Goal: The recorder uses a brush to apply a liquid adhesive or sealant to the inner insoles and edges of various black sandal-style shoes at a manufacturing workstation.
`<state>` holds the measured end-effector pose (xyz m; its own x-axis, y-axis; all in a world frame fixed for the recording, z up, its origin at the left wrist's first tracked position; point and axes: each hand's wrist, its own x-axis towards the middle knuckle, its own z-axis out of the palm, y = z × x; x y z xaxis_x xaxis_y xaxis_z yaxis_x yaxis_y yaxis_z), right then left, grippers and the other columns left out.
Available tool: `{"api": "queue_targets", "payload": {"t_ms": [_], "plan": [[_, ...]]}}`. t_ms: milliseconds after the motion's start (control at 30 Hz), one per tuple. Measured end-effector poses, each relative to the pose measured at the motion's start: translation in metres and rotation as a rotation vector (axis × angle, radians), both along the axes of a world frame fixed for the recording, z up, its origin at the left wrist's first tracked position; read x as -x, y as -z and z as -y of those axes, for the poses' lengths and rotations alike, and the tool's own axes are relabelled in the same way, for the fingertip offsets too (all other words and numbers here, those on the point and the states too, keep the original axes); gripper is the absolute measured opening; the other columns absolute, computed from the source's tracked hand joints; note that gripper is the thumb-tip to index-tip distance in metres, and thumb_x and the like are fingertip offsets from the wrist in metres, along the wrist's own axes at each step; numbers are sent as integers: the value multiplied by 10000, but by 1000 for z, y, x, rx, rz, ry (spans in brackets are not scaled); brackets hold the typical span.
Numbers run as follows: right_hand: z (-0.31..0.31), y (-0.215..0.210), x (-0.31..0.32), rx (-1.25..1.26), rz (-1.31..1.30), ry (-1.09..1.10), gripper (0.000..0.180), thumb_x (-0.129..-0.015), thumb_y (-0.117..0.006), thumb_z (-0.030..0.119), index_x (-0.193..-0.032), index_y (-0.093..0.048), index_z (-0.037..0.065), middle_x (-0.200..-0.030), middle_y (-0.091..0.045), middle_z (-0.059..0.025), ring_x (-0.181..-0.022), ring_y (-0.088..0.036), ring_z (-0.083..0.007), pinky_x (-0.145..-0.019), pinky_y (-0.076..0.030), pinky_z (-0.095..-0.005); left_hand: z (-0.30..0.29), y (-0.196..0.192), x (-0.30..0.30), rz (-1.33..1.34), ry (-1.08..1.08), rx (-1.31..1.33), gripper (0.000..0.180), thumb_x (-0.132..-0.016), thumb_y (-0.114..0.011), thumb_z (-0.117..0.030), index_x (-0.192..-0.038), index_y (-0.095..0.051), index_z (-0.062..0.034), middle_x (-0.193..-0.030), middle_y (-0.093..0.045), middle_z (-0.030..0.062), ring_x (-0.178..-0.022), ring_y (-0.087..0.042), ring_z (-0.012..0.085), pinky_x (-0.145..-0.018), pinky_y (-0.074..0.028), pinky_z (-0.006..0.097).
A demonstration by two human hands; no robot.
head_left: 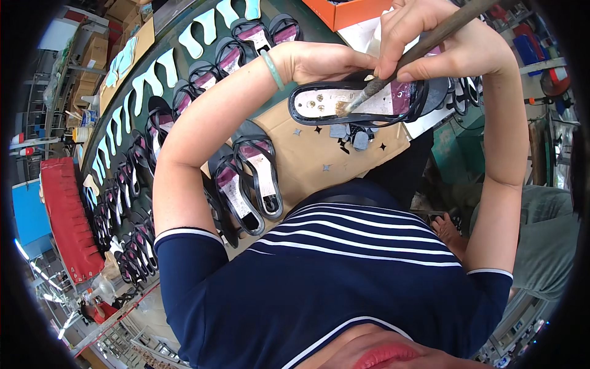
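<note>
My left hand [322,61] is closed on the far side of a black strappy sandal [314,109], holding it level above a sheet of cardboard. Its fingertips are partly hidden behind the sandal. Pinched in the fingers of my right hand [455,52] is a brush [372,90] with a long wooden handle. The bristles touch the pale footbed close to the heel, where a brownish wet-looking patch shows. Purple lining covers the front part of the footbed. Beside my left forearm, a pair of similar sandals [265,175] lies with pale footbeds facing up.
Small dark scraps [357,136] and star-shaped bits lie on the cardboard [301,157]. Along the curved green table, several sandals [230,55] and pale blue insoles [190,42] stand in rows. An orange box [350,13] is at the far edge. Someone in grey-green clothing [528,240] is at right.
</note>
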<state>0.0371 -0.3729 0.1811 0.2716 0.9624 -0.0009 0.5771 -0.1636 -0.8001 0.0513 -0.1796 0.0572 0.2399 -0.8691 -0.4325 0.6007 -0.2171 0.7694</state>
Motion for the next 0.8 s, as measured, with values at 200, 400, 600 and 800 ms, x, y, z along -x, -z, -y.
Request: {"api": "queue_targets", "payload": {"t_ms": [200,400,600,800], "plan": [[11,5,8,73,-178,143,187,-806,-699,3,-988,-719,-34,-870,-705,-117,-763,-643,-159,-675,-482,-257,-8,-5,5,-64,33,35,366,-1009,-500,-320,-1262,-536,-58,-1143,-633,21,-956,-623,76,-819,-542,237],[18,8,9,44,-99,81,192,-817,-685,7,-1003,-714,-31,-877,-706,-116,-779,-649,-162,-697,-488,-255,-11,-5,9,-67,6,29,396,-1011,-502,-322,-1308,-519,-62,-1214,-621,26,-1027,-606,72,-880,-521,237],[22,4,15,112,20,82,163,-812,-692,16,-967,-715,-29,-877,-708,-116,-772,-660,-192,-693,-500,-275,-13,-11,16,-43,-19,-9,421,-1010,-498,-337,-1319,-521,-51,-1244,-612,37,-1057,-599,80,-909,-507,242],[26,2,16,121,-48,82,147,-816,-683,22,-953,-710,-25,-873,-703,-119,-792,-658,-215,-714,-501,-288,-15,-8,13,-13,-5,-72,455,-1019,-473,-351,-1333,-517,-25,-1259,-607,66,-1095,-599,109,-950,-493,265]]}}
